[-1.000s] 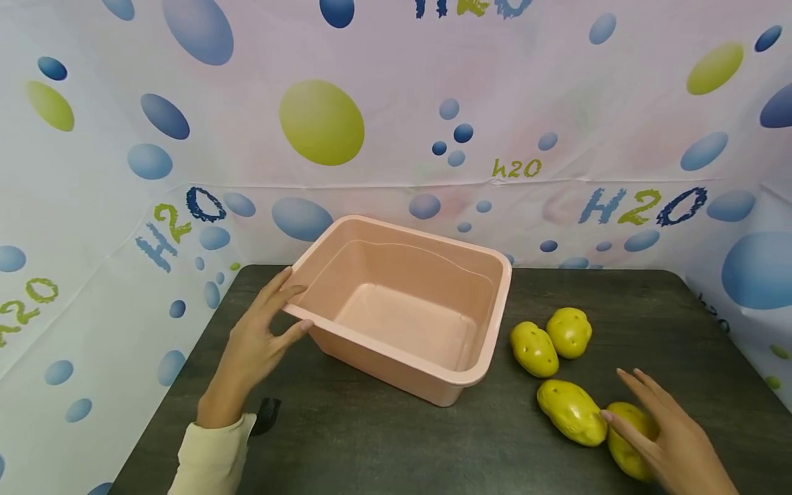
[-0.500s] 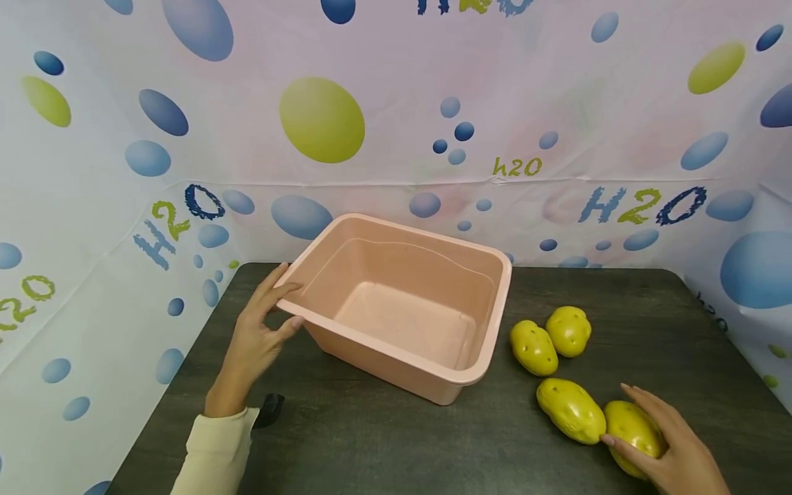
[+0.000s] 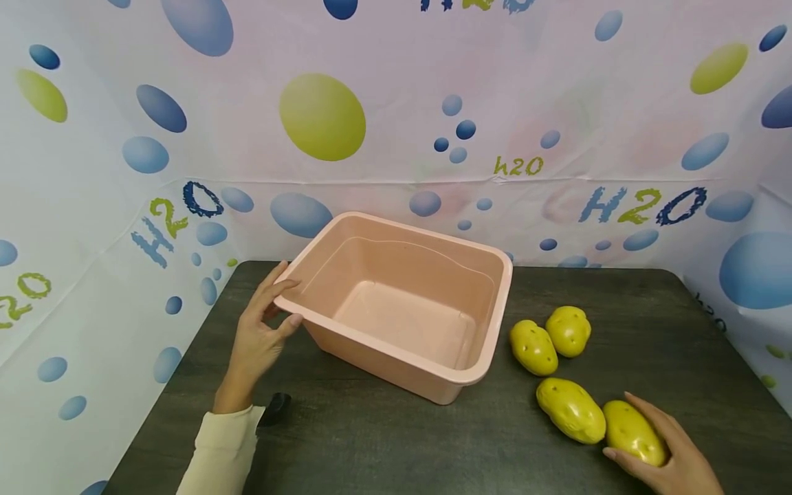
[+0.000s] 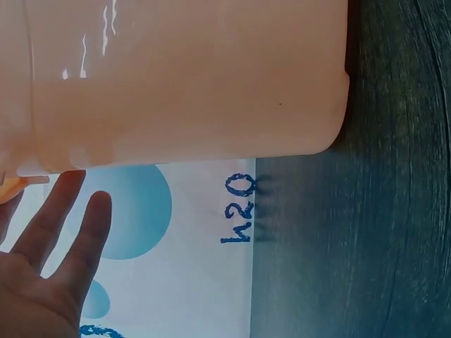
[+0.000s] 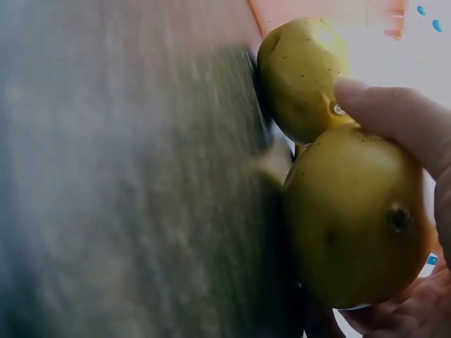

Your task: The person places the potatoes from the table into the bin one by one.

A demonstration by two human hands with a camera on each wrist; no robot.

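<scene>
On the dark worktop (image 3: pixel 371 447), the peach plastic basin (image 3: pixel 402 316) stays put, its left corner rim held in the left hand's (image 3: pixel 256 344) grip. The right hand (image 3: pixel 677 460), spread over the nearest potato (image 3: pixel 634 433) a second ago, now clamps its grip round it, right beside a longer potato (image 3: pixel 570 410); two smaller potatoes (image 3: pixel 533 348) lie near the basin.

Potatoes (image 3: pixel 570 410): 4, i.e. 1 in the right hand (image 3: pixel 683 457) + 3 others on the counter (image 3: pixel 371 450). Tub (image 3: pixel 405 316): 1. Add left hand (image 3: pixel 256 344), so 2 hands total. Counter: 1. Cream sleeve (image 3: pixel 223 447): 1. Small black object, can't ID (image 3: pixel 276 408): 1. Backdrop prints, head view: large green ovals (image 3: pixel 323 117) 3, whole H2O prints (image 3: pixel 636 208) 3, others cut off. Blue ovals (image 3: pixel 301 214): many, no firm count.
</scene>
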